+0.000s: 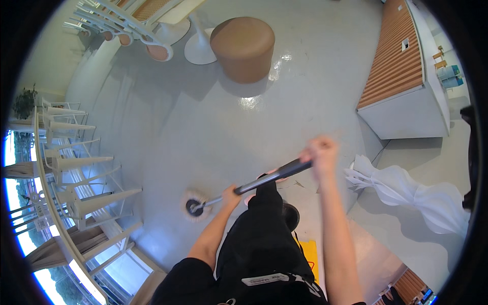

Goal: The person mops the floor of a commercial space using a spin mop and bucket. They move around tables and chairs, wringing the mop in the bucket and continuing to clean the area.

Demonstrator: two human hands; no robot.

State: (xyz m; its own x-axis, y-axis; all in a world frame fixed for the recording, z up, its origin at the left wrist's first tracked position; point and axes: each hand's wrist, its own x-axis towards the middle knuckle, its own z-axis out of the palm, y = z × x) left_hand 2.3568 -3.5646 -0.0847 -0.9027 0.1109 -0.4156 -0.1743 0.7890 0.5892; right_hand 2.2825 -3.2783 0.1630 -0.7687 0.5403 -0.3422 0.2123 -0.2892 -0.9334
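Observation:
Both of my hands are on a spin mop, whose metal and dark-grey handle (257, 185) slants across in front of my legs. My right hand (323, 152), slightly blurred, grips the handle's upper end at the right. Lower down the pole, my left hand (231, 195) is wrapped around it. The round mop head (195, 206) rests on the glossy grey floor (198, 133) at the left, its pale strands spread and blurred around a black hub. My black-trousered leg stands behind the handle, and pinkish footwear shows partly beside it.
A brown round ottoman (243, 53) stands ahead, near white pedestal bases (200, 49) and chairs. Several white high stools (95, 200) line the window counter at left. On the right are a slatted counter (396, 57) and a white wavy sculptural piece (411, 190). A yellow floor sign (308, 251) is behind me.

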